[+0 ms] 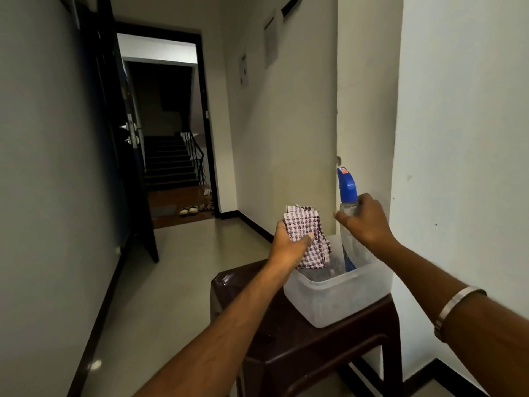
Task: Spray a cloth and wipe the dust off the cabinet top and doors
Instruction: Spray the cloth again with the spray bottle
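One folded checked cloth (305,233), seemingly purple-white, left-held

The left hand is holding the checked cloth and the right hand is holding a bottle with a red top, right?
Not quite: the head view shows the spray bottle has a blue top. The left hand does hold the checked cloth, and the right hand grips the bottle.

A: Free room? 
B: Corridor floor (171,282) left of the brown stool (286,353) is open up to the doorway (166,124). 
A: Obstacles? 
B: White wall (458,138) close on the right; translucent tub (329,305) covers the stool's right part; dark open door (114,138) juts in from the left.
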The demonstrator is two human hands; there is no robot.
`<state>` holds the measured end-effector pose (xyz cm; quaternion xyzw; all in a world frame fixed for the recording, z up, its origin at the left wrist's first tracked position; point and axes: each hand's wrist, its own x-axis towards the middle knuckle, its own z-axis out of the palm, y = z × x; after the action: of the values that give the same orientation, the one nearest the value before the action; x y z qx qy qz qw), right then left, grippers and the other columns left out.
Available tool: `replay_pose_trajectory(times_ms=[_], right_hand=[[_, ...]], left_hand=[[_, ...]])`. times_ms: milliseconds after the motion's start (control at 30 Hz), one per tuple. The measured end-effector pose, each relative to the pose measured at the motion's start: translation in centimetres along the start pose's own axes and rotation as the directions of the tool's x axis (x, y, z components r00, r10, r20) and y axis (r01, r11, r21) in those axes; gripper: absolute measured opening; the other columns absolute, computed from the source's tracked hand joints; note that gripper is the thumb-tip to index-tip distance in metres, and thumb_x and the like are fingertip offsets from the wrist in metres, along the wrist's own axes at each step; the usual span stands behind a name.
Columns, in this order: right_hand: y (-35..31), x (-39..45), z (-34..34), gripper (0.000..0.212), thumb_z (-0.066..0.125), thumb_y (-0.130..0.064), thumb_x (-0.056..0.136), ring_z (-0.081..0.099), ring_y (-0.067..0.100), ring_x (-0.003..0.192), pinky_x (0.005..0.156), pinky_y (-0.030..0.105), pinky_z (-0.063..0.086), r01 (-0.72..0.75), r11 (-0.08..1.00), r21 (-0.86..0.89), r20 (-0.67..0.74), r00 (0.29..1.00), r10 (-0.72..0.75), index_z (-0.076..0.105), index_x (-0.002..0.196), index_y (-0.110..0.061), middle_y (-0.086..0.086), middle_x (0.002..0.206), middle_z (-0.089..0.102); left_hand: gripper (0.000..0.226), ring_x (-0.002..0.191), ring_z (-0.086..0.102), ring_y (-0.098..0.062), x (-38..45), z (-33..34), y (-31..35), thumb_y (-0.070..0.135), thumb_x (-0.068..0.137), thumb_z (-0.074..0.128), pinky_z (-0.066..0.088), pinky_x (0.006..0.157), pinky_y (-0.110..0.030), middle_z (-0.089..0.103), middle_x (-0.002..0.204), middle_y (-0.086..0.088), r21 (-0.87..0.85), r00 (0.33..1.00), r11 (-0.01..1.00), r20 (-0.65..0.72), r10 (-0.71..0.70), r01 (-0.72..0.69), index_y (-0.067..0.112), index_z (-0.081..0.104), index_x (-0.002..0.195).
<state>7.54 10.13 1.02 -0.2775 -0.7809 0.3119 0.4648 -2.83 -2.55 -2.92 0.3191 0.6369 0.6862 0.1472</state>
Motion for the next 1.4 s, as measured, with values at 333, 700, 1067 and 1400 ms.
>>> replay_pose_trajectory(times_ms=[333, 700, 1067, 1400], right_hand=[[-7.8, -1.0, -4.4, 0.064, 0.068, -0.009, 0.084, 0.065, 0.023, 0.095, 0.081, 0.023, 0.049, 0.276, 0.922, 0.273, -0.127, 0.96, -0.25, 0.03, 0.135, -0.013, 0.003, 0.126, 0.058], [-14.0, -3.1, -11.2, 0.025, 0.064, -0.026, 0.087, 0.067, 0.016, 0.074, 0.071, 0.016, 0.053, 0.352, 0.914, 0.199, -0.131, 0.934, -0.332, 0.06, 0.109, -0.015, -0.002, 0.098, 0.067], [-6.3, -12.6, -7.0, 0.025, 0.06, -0.038, 0.088, 0.067, 0.017, 0.067, 0.059, 0.018, 0.049, -0.063, 0.997, 0.052, 0.186, 0.981, 0.052, 0.064, 0.084, -0.013, 0.006, 0.072, 0.07], [-6.4, -13.8, -5.6, 0.018, 0.06, -0.026, 0.087, 0.06, -0.001, 0.049, 0.048, 0.003, 0.039, -0.013, 0.999, 0.048, 0.192, 0.981, 0.004, 0.056, 0.07, -0.024, -0.002, 0.059, 0.065]], left_hand=[[0.039, 0.096, 0.066, -0.02, 0.4, 0.3, 0.6, 0.01, 0.095, 0.046, 0.055, 0.074, -0.032, 0.066, 0.113, -0.005, -0.249, 0.993, 0.962, 0.003, -0.115, 0.112, 0.018, 0.045, 0.134], [0.027, 0.101, 0.062, -0.026, -0.5, 1.7, 1.1, 0.023, 0.103, 0.032, 0.051, 0.091, -0.049, 0.064, 0.108, -0.008, -0.45, 0.982, 0.873, 0.066, -0.177, 0.188, 0.017, 0.046, 0.125], [0.039, 0.101, 0.065, -0.033, -2.6, 3.3, 1.9, 0.033, 0.104, 0.027, 0.056, 0.081, -0.047, 0.064, 0.119, -0.017, -0.488, 0.976, 0.846, 0.087, -0.198, 0.215, 0.015, 0.049, 0.131], [0.039, 0.098, 0.063, -0.03, -3.6, 3.7, 2.5, 0.027, 0.105, 0.024, 0.054, 0.078, -0.04, 0.061, 0.121, -0.019, -0.478, 0.99, 0.867, 0.082, -0.116, 0.141, 0.009, 0.045, 0.133]])
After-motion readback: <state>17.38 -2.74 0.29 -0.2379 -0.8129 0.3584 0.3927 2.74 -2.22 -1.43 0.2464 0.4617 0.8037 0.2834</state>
